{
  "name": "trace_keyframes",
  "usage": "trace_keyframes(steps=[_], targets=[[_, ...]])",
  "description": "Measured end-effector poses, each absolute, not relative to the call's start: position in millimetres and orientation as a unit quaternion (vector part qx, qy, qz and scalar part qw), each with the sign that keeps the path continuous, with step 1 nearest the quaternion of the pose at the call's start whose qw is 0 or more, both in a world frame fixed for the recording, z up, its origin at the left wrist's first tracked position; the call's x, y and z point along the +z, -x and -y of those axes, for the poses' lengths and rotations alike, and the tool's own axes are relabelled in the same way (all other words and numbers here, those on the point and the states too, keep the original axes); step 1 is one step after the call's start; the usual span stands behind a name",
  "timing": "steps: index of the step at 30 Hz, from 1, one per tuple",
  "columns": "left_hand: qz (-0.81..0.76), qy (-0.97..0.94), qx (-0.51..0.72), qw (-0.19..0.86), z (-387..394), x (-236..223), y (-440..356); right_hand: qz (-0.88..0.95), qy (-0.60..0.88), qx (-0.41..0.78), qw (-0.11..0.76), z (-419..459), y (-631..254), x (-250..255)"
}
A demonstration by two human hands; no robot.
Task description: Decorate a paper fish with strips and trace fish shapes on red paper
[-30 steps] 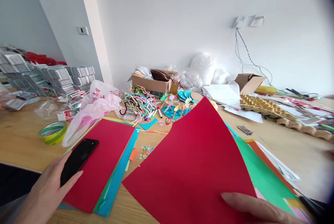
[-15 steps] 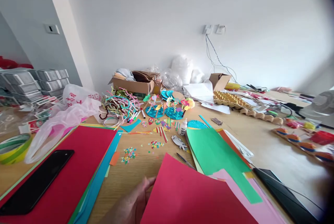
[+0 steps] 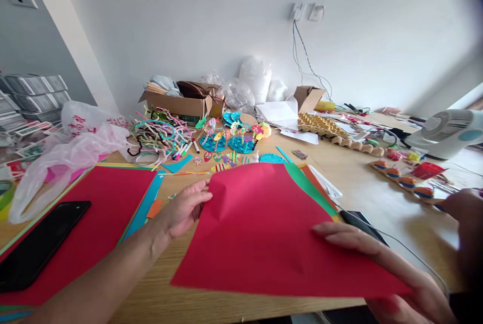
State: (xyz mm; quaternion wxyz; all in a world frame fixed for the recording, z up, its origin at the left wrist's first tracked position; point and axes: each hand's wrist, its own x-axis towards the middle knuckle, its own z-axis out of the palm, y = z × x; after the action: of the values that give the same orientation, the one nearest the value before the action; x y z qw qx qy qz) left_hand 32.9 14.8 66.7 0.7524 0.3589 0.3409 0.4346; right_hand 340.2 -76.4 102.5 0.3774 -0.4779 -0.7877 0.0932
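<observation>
A sheet of red paper [image 3: 256,233] is held up in front of me, tilted and slightly bent. My left hand [image 3: 188,206] pinches its left edge near the upper corner. At the lower right corner my right hand [image 3: 377,256] grips it, fingers lying on top and the rest of the hand underneath. Behind the sheet, part of a green sheet [image 3: 307,185] shows on a paper stack. Small paper fish cutouts [image 3: 226,158] lie beyond the sheet's far edge, next to blue discs [image 3: 241,144] that bear more decorations.
On the left, a black phone [image 3: 49,241] rests on a stack topped with red paper [image 3: 113,198]. Pipe cleaners [image 3: 162,133], a cardboard box [image 3: 177,102] and an egg carton [image 3: 320,128] stand farther back. At the right are a fan [image 3: 449,130] and another person's blurred hand [image 3: 466,211].
The red paper has risen and moved left, now covering the glue bottle's lower part and the grey fish. My right hand has come into view on it. The view has shifted right and down.
</observation>
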Motion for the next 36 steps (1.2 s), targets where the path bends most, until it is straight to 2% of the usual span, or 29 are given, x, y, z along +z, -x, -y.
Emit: trace_keyframes(steps=[7, 11, 14, 17, 22, 27, 32, 33, 35, 36], targets=[[-0.367, -0.390, 0.462, 0.707, -34, 91, -21, 0.717, 0.419, 0.211, 0.516, 60, -307, 130], [-0.386, -0.436, 0.524, 0.621, -27, 96, -28, 0.634, 0.414, 0.317, 0.571, 59, -317, 115], [-0.347, -0.486, 0.538, 0.594, -18, 104, -38, 0.550, 0.390, 0.406, 0.617, 55, -327, 96], [-0.296, -0.565, 0.520, 0.568, -14, 115, -46, 0.446, 0.384, 0.503, 0.632, 48, -330, 82], [-0.250, -0.631, 0.478, 0.558, -22, 125, -58, 0.373, 0.420, 0.574, 0.595, 33, -338, 75], [-0.262, -0.664, 0.435, 0.549, -26, 118, -73, 0.291, 0.477, 0.605, 0.567, 25, -340, 80], [-0.283, -0.692, 0.398, 0.532, -35, 102, -46, 0.281, 0.531, 0.509, 0.616, 24, -355, 70], [-0.314, -0.714, 0.397, 0.485, -39, 94, -32, 0.277, 0.534, 0.486, 0.634, 26, -361, 64], [-0.441, -0.787, 0.337, 0.269, -46, 73, 0, 0.243, 0.538, 0.466, 0.659, 32, -375, 51], [-0.471, -0.791, 0.318, 0.227, -47, 59, 16, 0.222, 0.541, 0.464, 0.666, 35, -381, 45]])
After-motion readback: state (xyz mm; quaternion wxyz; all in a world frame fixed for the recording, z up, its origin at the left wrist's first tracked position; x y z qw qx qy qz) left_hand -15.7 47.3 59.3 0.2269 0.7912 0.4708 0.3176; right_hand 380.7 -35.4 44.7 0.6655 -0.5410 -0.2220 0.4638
